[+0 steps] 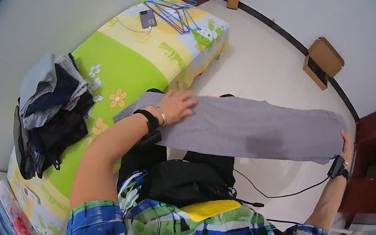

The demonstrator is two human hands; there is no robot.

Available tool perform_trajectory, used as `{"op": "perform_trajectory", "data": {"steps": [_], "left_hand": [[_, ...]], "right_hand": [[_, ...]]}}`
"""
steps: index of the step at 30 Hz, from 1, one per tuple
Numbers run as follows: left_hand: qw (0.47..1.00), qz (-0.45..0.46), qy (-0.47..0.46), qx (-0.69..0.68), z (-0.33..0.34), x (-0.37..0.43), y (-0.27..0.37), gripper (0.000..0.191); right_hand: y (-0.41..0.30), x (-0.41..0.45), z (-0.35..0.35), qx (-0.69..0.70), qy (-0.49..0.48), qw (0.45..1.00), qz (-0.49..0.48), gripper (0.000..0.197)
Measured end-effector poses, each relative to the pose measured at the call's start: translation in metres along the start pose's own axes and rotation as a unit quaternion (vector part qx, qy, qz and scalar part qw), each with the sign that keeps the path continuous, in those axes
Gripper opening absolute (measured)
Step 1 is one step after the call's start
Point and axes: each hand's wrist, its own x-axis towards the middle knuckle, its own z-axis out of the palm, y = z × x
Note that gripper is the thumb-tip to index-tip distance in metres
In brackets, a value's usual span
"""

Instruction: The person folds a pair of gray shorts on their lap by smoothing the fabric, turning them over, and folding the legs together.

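Note:
A long grey garment [225,123], with a darker patch on its lower side, stretches in front of me from the bed's edge to the right. It looks like a folded trouser leg, though its exact kind is uncertain. My left hand [176,106] lies palm down on its left part, fingers spread and slightly blurred. At the far right, my right hand [348,144] grips the garment's end, with the fingers mostly hidden behind the cloth. Much of the garment spans above the floor; its left end reaches over the bed [129,64].
A pile of dark and grey clothes [50,98] rests on the bed's left side. Blue and purple hangers [174,15] lie near a phone [148,18] with a cable. An opened cardboard box [323,60] stands by the wall. A black cable [287,195] runs from my right wrist.

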Motion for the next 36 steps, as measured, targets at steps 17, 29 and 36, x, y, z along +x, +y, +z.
{"op": "perform_trajectory", "data": {"steps": [17, 29, 36], "left_hand": [[0.957, -0.179, 0.117, -0.194, 0.005, 0.052, -0.010, 0.052], [0.945, 0.293, -0.049, -0.137, 0.021, -0.026, 0.038, 0.053], [0.958, 0.206, 0.030, -0.199, -0.010, -0.035, 0.052, 0.041]], "right_hand": [[0.041, 0.073, -0.080, -0.043, -0.038, 0.998, 0.006, 0.061], [0.028, 0.037, -0.019, -0.034, -0.053, 0.998, -0.024, 0.055], [0.031, 0.045, -0.019, -0.023, -0.106, 0.994, -0.026, 0.053]]}}
